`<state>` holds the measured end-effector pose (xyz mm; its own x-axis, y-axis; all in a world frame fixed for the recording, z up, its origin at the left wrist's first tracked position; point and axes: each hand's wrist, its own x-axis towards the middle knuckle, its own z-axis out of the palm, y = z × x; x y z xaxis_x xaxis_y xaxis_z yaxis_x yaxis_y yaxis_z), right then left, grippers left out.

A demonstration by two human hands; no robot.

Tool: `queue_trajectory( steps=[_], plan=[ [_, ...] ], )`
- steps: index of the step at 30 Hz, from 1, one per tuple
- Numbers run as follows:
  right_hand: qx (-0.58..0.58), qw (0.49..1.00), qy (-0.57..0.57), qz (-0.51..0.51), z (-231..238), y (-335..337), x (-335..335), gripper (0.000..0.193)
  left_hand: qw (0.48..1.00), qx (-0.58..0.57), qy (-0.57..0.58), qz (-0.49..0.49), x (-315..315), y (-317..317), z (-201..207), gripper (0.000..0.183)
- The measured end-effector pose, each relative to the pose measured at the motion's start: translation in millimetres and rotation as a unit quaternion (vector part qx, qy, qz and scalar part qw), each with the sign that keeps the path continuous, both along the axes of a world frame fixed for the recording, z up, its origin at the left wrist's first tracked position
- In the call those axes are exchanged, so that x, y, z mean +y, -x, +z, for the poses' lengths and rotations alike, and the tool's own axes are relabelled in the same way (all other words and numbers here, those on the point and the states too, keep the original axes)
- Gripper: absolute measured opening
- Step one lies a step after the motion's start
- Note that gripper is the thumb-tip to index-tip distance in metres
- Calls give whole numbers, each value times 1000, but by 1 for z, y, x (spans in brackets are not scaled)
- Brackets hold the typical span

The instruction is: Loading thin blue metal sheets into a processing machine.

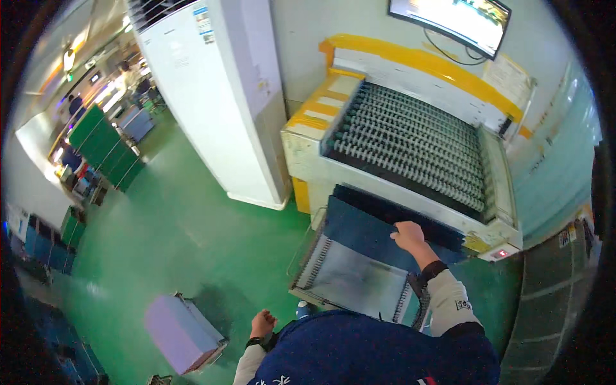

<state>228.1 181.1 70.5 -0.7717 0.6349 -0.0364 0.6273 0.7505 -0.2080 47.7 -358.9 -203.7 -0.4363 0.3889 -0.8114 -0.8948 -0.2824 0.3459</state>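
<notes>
My right hand (409, 236) reaches forward, its fingers closed on the upper edge of a dark blue panel (359, 224). The panel is thin and flat and leans in a slotted rack (317, 264) in front of me. More dark panels (378, 206) stand just behind it. The rack has toothed strips along its sides and a pale grey base. My left hand (263, 323) is curled into a loose fist beside my body, over the green floor, and no object shows in it.
Beyond the rack stands a machine (410, 151) with rows of rollers and yellow tape. A tall white cabinet unit (218, 96) is left of it. A cart with a lilac-grey stack (186, 333) sits at lower left. A screen (455, 22) hangs above; dark racks (552, 289) line the right.
</notes>
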Motion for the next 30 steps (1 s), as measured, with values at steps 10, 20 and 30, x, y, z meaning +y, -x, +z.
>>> queue_trajectory(
  steps=[10,20,30],
  plan=[
    [171,980,42,-98,183,-77,39,28,999,-1,24,-45,31,6,12,14],
    [639,536,505,-222,130,-122,112,37,963,193,36,-185,13,9,-25,21],
    [667,397,582,-241,31,-30,189,17,997,46,62,28,2,-33,25,16]
  ],
)
